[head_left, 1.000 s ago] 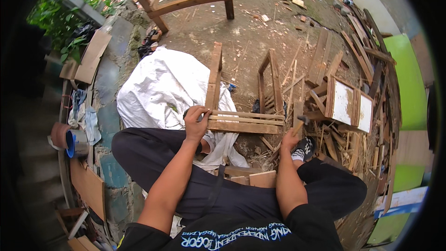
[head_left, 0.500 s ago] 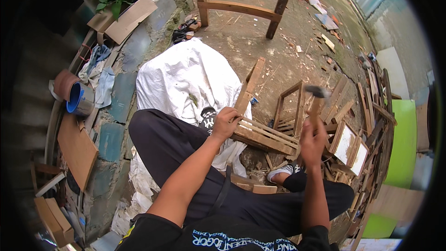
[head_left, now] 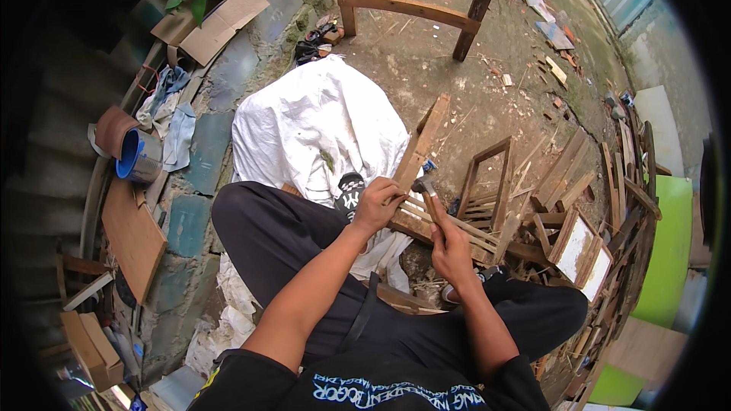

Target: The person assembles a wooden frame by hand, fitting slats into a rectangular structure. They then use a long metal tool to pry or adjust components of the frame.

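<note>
A slatted wooden frame point(head_left: 413, 227) lies tilted in front of my crossed legs, one thick beam point(head_left: 425, 139) running away from its left corner. At that corner my left hand point(head_left: 376, 205) is closed, fingertips pinched together over the slat ends; whatever is between them is too small to make out. My right hand point(head_left: 454, 253) grips the wooden handle of a hammer point(head_left: 426, 187). The hammer's dark metal head is just right of my left fingertips, low over the slats.
A white sack point(head_left: 312, 118) spreads beyond my left knee. Another wooden frame point(head_left: 487, 183) and scrap boards point(head_left: 563, 171) lie to the right. A blue-lined can point(head_left: 145, 158) rests on the block wall point(head_left: 205, 156) at left. A wooden stand point(head_left: 411, 6) is at the far side.
My right hand has brought the hammer down and leftward, from raised at the right to beside my left fingertips. My left hand stays at the frame's corner. The view has shifted slightly.
</note>
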The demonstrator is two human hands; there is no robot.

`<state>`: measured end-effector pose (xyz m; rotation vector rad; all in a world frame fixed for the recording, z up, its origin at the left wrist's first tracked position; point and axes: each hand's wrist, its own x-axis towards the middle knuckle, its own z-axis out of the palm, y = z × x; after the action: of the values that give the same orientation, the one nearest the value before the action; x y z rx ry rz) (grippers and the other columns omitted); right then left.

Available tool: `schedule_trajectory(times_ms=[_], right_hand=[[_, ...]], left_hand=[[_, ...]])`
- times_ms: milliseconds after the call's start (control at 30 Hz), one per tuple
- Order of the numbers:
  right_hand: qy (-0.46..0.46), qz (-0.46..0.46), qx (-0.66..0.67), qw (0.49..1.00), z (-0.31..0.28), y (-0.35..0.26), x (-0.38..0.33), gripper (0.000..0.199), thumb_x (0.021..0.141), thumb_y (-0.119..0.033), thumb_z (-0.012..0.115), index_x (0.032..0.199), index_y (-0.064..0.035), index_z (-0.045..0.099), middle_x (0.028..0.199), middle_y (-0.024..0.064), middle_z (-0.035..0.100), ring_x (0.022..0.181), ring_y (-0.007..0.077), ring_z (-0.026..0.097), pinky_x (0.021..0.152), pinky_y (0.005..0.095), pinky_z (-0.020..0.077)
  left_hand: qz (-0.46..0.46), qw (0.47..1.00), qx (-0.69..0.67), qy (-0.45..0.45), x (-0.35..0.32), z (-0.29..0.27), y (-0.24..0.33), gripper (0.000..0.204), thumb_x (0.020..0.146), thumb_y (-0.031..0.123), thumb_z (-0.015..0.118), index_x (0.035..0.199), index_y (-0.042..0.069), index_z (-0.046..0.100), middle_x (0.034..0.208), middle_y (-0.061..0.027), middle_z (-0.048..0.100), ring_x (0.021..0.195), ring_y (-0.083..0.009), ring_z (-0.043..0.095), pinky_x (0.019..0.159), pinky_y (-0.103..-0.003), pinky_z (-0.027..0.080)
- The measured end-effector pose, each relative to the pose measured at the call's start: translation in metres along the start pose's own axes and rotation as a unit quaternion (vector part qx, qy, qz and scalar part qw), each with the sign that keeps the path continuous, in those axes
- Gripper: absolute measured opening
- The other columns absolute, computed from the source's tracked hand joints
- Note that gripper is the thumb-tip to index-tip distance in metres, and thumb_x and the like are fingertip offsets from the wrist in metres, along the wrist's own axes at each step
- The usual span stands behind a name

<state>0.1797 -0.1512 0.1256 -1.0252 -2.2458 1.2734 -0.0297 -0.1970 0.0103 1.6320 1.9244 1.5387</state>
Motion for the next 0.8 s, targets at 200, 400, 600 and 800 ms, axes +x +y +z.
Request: schedule_trajectory(times_ms=[200, 400, 600, 800], right_hand=[[0.065, -0.12, -0.026, 0.99, 0.007, 0.005, -0.003, 0.064, 0.1, 0.001, 0.055, 0.16, -0.0196, 0.043, 0.111, 0.027, 0.069, 0.099, 0.0466, 0.068, 0.086, 0.0489, 0.053], [0.043, -0.077, -0.007, 0.996, 0.012, 0.005, -0.003, 0.066, 0.099, 0.002, 0.055, 0.16, -0.0204, 0.043, 0.114, 0.0272, 0.069, 0.1, 0.0449, 0.069, 0.085, 0.047, 0.0539], [-0.001, -0.051, -0.056, 0.997, 0.018, 0.016, -0.003, 0.064, 0.098, 0.003, 0.055, 0.159, -0.0133, 0.044, 0.115, 0.028, 0.069, 0.1, 0.044, 0.07, 0.086, 0.0469, 0.054], [0.074, -0.132, -0.011, 0.988, 0.019, 0.012, -0.008, 0.066, 0.097, 0.003, 0.055, 0.159, -0.0169, 0.043, 0.116, 0.0295, 0.068, 0.102, 0.0487, 0.067, 0.087, 0.0506, 0.0522]], left_hand=[[-0.007, 1.0, -0.002, -0.008, 0.002, 0.0, 0.003, 0.013, 0.077, 0.0, 0.083, 0.085, 0.001, 0.072, 0.093, -0.0115, 0.07, 0.09, -0.0313, 0.068, 0.079, -0.04, 0.055], [0.005, 1.0, -0.006, -0.012, 0.001, 0.0, -0.001, 0.017, 0.075, -0.004, 0.082, 0.086, 0.001, 0.07, 0.094, -0.012, 0.071, 0.09, -0.0308, 0.069, 0.079, -0.039, 0.055], [-0.002, 1.0, 0.017, -0.015, 0.002, -0.002, 0.0, 0.016, 0.075, -0.002, 0.082, 0.085, 0.001, 0.071, 0.095, -0.0121, 0.071, 0.091, -0.0309, 0.069, 0.08, -0.039, 0.055], [-0.006, 1.0, -0.002, -0.017, 0.002, 0.0, -0.001, 0.017, 0.075, -0.005, 0.081, 0.087, 0.001, 0.071, 0.096, -0.0122, 0.071, 0.092, -0.0313, 0.069, 0.081, -0.039, 0.055]])
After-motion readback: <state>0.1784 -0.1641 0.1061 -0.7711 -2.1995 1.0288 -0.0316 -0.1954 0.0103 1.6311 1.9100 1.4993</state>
